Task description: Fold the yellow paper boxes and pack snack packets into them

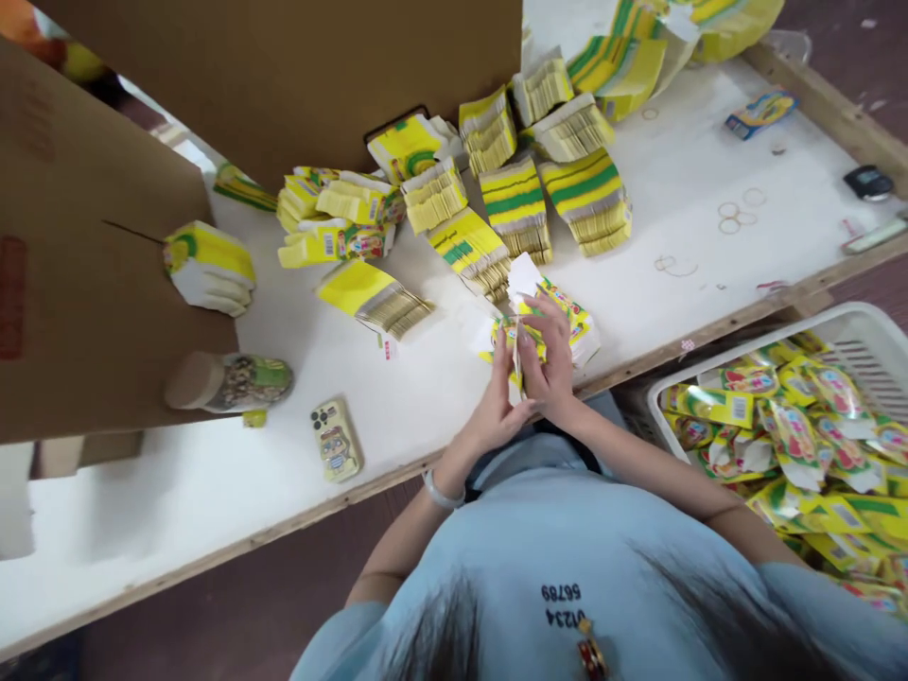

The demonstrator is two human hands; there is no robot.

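Observation:
Close to the table's front edge, my left hand (498, 402) and my right hand (551, 357) meet around a small yellow-and-white carton (517, 380). Fingers of both hands press on its sides, and they hide much of it. Just beyond my right hand lie more printed cartons (578, 322) with white flaps. Fanned stacks of flat yellow-and-green cartons (472, 248) spread out farther back. To the left of my hands another fanned stack (375, 295) rests on the white table (426, 397).
A white basket (869, 331) full of printed cartons stands at my right. Toward the left are a phone (336, 439), a jar (231, 381) and large cardboard boxes (92, 236). Rubber bands (738, 213) and a small blue box (761, 113) lie on the right.

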